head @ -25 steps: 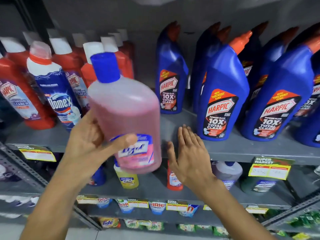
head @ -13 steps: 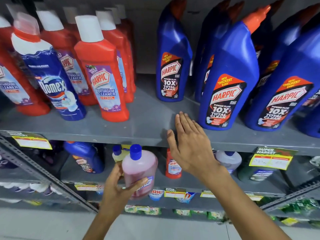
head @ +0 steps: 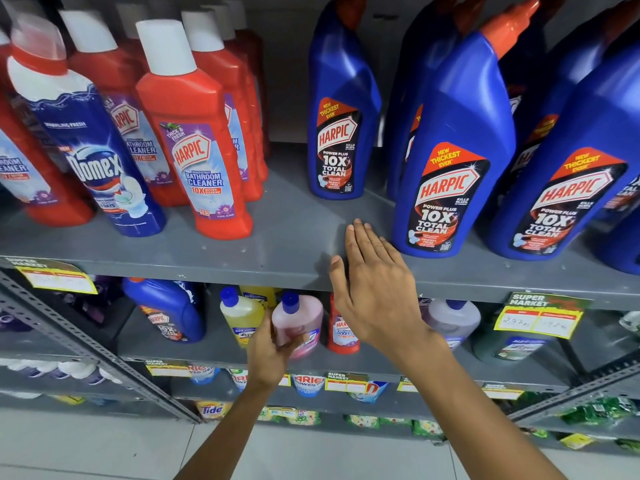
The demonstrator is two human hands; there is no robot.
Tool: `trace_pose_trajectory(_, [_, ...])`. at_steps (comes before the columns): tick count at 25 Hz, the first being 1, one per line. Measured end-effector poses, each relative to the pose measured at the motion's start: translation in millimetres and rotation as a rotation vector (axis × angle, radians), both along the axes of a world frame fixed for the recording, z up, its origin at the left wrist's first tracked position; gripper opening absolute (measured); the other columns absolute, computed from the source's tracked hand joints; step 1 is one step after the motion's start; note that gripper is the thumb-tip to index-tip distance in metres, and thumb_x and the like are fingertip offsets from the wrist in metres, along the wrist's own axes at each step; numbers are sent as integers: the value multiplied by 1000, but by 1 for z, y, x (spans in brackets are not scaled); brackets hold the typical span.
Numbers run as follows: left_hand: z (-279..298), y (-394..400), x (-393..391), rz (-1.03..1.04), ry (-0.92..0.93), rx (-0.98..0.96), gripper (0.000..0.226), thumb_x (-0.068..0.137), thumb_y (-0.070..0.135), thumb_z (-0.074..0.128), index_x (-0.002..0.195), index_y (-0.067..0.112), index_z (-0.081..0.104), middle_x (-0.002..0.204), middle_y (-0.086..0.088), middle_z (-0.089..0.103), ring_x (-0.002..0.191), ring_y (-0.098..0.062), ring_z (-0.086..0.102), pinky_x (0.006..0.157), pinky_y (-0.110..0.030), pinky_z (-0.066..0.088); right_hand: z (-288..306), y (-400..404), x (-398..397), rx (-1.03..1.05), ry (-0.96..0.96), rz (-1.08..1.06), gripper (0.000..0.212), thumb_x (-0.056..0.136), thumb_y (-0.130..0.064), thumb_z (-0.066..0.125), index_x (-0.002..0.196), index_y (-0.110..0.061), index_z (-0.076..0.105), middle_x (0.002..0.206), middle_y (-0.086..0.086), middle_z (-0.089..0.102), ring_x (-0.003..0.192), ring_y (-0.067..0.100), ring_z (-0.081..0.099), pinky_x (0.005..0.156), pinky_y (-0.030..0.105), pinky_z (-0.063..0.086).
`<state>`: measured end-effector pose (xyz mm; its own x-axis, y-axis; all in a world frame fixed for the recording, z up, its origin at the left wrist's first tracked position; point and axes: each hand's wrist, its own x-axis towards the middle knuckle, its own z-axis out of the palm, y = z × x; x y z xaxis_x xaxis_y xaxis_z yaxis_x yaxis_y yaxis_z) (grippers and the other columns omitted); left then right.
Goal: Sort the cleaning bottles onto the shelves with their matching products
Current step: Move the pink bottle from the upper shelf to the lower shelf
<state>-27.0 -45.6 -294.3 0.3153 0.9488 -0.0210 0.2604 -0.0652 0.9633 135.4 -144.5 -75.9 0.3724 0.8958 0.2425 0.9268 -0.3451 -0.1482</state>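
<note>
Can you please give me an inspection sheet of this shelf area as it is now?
Surface: grey metal upper shelf, bare in the middle; lower shelf beneath it.
Job's things: pink bottle with blue cap on the lower shelf, beside a yellow bottle.
Clutter: one Domex bottle among the red Harpic bottles; blue Harpic bottles to the right.
Grips: left hand closed around the pink bottle; right hand open, flat on the upper shelf edge.
Cables: nothing seen.
Surroundings: yellow price tags, detergent packs below, tiled floor.
</note>
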Motion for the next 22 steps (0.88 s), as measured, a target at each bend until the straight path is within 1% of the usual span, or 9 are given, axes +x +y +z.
trace_pose_trajectory(4, [5,11,9,3,-7,-28,76,72,18,98,137,22,58,123,1,75,119,-34,71,99,-54,62,-1,1,0,4,7,-4,65,113,-44,28,165,-6,29,175,12,30,165,22,26,136,36,18])
trace_pose_trajectory(7, [5,13,10,11,-1,8,82,68,39,95,138,19,57,122,2,72,118,-32,70,97,-46,62,-1,1,-1,-2,4,-10,65,112,-44,26,165,-7,27,176,10,28,166,20,24,136,35,16])
trace_pose_trajectory(8, [4,13,9,6,-15,-7,85,67,46,94,138,17,58,121,0,72,117,-31,70,99,-50,62,-1,1,-1,-5,3,-10,65,112,-45,26,166,-7,27,176,10,27,166,20,23,136,35,15])
trace_pose_trajectory(10, [-1,14,9,-13,39,1,79,73,39,92,137,9,59,112,-4,72,106,-29,70,99,-58,61,-2,1,-1,-4,1,-14,65,112,-44,26,166,-7,26,177,10,27,166,20,23,137,35,16])
trace_pose_trajectory(11, [-2,14,10,-19,87,23,72,77,32,92,137,8,59,109,-3,72,102,-26,70,97,-54,62,-2,1,-2,-1,1,-17,65,112,-43,26,165,-6,27,176,11,27,166,20,23,137,35,16])
trace_pose_trajectory(14, [3,13,16,10,99,93,79,76,34,93,143,9,58,118,6,72,102,-19,69,80,-15,57,-2,1,-3,4,0,-25,64,113,-41,26,165,-5,28,176,12,28,166,21,23,137,35,16])
trace_pose_trajectory(17, [5,12,19,10,124,171,85,74,42,88,144,5,56,121,2,73,101,-17,66,77,-16,51,-2,1,-3,8,2,-28,64,112,-41,26,165,-5,28,176,12,28,166,21,24,137,36,17])
trace_pose_trajectory(20, [-2,13,17,-9,118,193,78,79,32,92,143,6,55,126,-2,74,104,-16,67,71,5,45,-2,1,-3,23,12,-30,64,112,-42,28,165,-5,29,175,12,30,165,22,25,137,37,18])
trace_pose_trajectory(22, [-6,13,17,-2,87,181,76,81,22,93,144,6,54,126,2,71,106,-18,67,71,10,44,-2,0,-3,34,19,-30,64,112,-41,28,164,-5,30,175,12,31,165,22,26,137,37,19])
